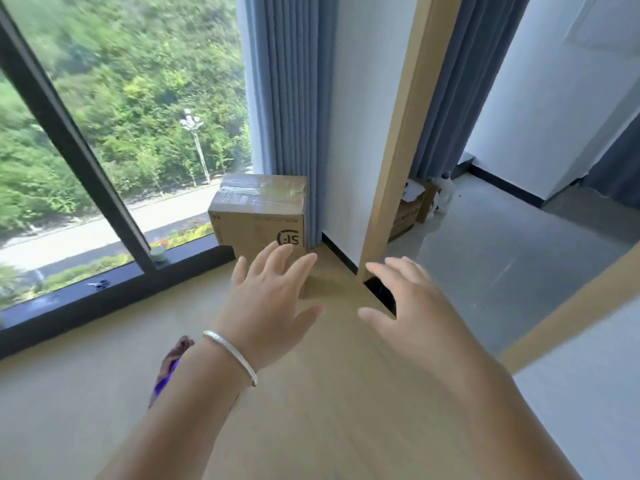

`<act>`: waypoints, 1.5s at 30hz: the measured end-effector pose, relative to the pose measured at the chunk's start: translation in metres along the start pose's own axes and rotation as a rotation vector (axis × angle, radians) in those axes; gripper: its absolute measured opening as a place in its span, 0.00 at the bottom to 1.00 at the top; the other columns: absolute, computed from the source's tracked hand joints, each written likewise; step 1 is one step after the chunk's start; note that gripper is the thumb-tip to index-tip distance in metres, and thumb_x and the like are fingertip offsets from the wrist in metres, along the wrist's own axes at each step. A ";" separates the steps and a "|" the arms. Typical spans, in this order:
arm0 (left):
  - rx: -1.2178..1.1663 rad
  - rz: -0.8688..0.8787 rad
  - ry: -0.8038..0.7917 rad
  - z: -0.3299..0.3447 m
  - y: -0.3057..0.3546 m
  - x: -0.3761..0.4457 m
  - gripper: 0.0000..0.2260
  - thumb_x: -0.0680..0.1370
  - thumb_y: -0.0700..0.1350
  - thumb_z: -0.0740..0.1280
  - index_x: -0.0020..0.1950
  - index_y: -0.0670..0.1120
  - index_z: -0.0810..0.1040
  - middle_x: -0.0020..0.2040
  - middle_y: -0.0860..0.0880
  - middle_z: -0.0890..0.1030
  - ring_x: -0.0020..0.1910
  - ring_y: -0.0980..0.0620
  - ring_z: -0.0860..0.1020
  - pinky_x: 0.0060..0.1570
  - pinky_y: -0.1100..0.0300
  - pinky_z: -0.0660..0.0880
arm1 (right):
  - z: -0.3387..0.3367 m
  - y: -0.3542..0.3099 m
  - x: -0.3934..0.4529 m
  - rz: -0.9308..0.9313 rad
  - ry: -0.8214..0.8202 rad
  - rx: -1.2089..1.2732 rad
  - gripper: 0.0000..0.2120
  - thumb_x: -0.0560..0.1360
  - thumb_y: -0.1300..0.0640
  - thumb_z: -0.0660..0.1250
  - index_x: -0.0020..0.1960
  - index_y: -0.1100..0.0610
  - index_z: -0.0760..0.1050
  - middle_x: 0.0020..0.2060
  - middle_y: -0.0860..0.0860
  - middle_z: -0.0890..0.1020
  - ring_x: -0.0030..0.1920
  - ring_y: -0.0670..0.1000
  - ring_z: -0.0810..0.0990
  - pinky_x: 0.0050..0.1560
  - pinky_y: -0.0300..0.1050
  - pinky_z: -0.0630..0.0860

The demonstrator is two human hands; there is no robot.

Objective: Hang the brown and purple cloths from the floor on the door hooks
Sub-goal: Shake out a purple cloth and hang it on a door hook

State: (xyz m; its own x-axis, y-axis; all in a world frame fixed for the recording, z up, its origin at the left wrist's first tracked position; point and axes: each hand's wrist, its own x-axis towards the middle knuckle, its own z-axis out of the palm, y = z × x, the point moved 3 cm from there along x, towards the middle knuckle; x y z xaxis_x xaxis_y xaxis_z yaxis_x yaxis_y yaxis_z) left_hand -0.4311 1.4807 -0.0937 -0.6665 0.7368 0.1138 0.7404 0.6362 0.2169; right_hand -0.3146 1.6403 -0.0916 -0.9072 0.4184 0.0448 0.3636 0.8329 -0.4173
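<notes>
Down on the pale wood floor [311, 393], partly hidden behind the left forearm, lies a bunched cloth [170, 365] showing purple and brownish folds; whether this is one cloth or both task cloths heaped together cannot be told, since the arm covers most of it. Both hands are stretched forward over the floor with fingers spread wide, holding nothing. The left hand [270, 306], with a silver bangle [232, 355] at its wrist, is past the cloth already: the cloth sits below and to the outer side of that wrist, back toward the person's body. The right hand [408, 306] is well apart from it, across the body's midline. So the left hand is plainly the nearer one, and reaching the cloth likely means drawing it back and down to its own left. What shows of the cloth runs lengthwise roughly along the forearm. No door hooks are in view; a wooden door frame [398, 150] stands ahead to the right, beside a cardboard box [259, 216] and blue curtain [291, 98], so the hanging step looks not yet begun
</notes>
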 end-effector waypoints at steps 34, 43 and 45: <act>-0.176 -1.189 0.201 0.055 -0.354 0.038 0.30 0.76 0.59 0.63 0.76 0.54 0.59 0.74 0.48 0.61 0.75 0.49 0.55 0.73 0.44 0.54 | 0.244 -0.242 0.367 -0.912 -0.715 -0.259 0.33 0.77 0.45 0.65 0.77 0.44 0.54 0.75 0.44 0.58 0.74 0.44 0.52 0.73 0.43 0.53; -0.303 -1.555 0.111 0.132 -0.369 0.025 0.30 0.76 0.58 0.64 0.76 0.53 0.60 0.73 0.49 0.63 0.74 0.49 0.59 0.72 0.47 0.57 | 0.359 -0.255 0.411 -1.124 -0.922 -0.284 0.34 0.75 0.48 0.66 0.77 0.48 0.55 0.73 0.49 0.62 0.73 0.48 0.58 0.71 0.44 0.58; -0.323 -1.643 0.093 0.150 -0.369 0.031 0.30 0.76 0.57 0.64 0.76 0.52 0.60 0.73 0.49 0.64 0.72 0.49 0.61 0.71 0.49 0.59 | 0.385 -0.256 0.425 -1.172 -0.957 -0.308 0.35 0.74 0.49 0.67 0.77 0.50 0.56 0.72 0.50 0.63 0.72 0.50 0.59 0.70 0.44 0.59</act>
State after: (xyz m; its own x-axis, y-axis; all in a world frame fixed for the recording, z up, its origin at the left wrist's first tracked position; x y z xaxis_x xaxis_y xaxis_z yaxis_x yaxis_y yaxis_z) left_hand -0.7118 1.3035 -0.3160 -0.6734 -0.6402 -0.3696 -0.7392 0.5863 0.3313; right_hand -0.8751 1.4651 -0.3153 -0.4539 -0.7819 -0.4273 -0.7064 0.6081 -0.3623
